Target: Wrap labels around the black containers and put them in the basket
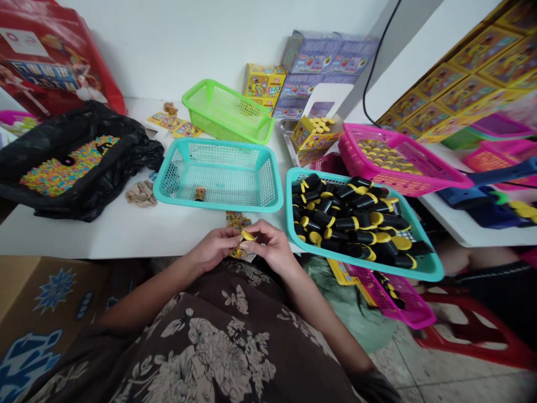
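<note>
Close in front of my body, I hold a small yellow-capped container (247,235) between both hands. My right hand (272,246) pinches it around the cap, and the fingertips of my left hand (217,247) close on its other side. Fingers hide most of its body. Under and behind my hands, printed sticker sheets (235,219) lie at the table edge. In the turquoise basket (218,204) ahead sits one small container with a printed wrap (200,194). To my right, a second turquoise basket (432,268) is heaped with black, yellow-capped containers (348,223).
At left, a black plastic bag (138,148) holds colourful pellets (71,168). Beyond stand a green basket (229,112) and stacked boxes (312,53). A pink basket (444,176) with yellow caps overlaps the right basket. Another person's leg (474,260) shows at right.
</note>
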Available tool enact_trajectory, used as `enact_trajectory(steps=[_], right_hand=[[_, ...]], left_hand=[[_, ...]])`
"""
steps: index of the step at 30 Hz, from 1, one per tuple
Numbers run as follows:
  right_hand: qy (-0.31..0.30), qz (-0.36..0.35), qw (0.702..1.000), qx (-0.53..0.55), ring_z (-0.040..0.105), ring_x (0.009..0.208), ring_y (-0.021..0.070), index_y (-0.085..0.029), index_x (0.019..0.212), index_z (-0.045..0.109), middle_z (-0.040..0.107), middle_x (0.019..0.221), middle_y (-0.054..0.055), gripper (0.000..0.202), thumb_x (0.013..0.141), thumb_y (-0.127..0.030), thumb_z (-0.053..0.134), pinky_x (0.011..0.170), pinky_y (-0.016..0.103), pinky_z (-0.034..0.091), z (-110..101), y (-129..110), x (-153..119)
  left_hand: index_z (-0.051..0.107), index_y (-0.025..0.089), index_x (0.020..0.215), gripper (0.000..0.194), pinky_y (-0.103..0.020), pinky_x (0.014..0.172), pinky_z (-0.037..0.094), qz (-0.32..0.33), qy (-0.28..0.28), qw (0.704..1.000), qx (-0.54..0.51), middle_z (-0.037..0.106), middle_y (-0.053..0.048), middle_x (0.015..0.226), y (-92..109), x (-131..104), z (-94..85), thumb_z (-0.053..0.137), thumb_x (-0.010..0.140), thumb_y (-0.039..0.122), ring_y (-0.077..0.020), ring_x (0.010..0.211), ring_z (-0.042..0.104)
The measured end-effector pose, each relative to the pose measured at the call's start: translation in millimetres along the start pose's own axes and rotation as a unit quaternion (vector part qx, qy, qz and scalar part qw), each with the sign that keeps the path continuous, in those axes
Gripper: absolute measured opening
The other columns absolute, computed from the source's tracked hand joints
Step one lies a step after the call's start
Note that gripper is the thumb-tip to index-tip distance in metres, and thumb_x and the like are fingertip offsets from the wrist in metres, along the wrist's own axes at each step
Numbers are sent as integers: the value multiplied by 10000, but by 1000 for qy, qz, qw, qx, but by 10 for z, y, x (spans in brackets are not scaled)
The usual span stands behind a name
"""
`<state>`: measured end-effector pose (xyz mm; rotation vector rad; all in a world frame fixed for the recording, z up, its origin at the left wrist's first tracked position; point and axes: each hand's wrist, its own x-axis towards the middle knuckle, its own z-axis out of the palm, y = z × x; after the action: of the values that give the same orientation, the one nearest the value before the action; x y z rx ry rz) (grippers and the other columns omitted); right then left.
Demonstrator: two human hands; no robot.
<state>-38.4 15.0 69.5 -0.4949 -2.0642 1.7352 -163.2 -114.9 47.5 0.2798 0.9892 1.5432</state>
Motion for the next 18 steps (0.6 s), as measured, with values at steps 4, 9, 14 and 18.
enact_trajectory(steps=[4, 9, 14, 18], right_hand=[[-21, -23, 999, -30, 541, 692, 145, -264, 891, 746, 607, 793, -6, 217, 715, -379, 800, 624, 299, 425, -30, 3, -7], [-34, -94, 994, -52, 561, 733, 165, -257, 882, 752, 616, 753, 15, 174, 887, -389, 640, 693, 327, 456, -4, -14, -8], [-35, -109, 992, -45, 587, 749, 161, -236, 948, 740, 623, 793, 21, 212, 898, -414, 638, 708, 324, 493, 50, -2, -7], [-79, -24, 995, 60, 605, 693, 140, -227, 937, 734, 614, 832, 8, 240, 809, -430, 740, 659, 307, 513, 8, 18, -1]], left_hand=[[684, 122, 822, 373, -294, 713, 481, 5, -17, 999, -27, 663, -36, 760, -34, -3, 21, 885, 608, 351, -137, 686, 614], [640, 135, 833, 306, -337, 700, 527, 1, -62, 997, -41, 672, -59, 770, -13, -40, 47, 811, 723, 365, -177, 706, 648], [654, 120, 870, 284, -288, 609, 522, 31, -62, 996, -54, 653, -56, 789, 6, -44, 36, 793, 747, 335, -157, 680, 622], [665, 108, 842, 268, -264, 545, 492, 21, -81, 995, -47, 626, -42, 719, -16, -40, 11, 789, 754, 329, -142, 605, 603]])
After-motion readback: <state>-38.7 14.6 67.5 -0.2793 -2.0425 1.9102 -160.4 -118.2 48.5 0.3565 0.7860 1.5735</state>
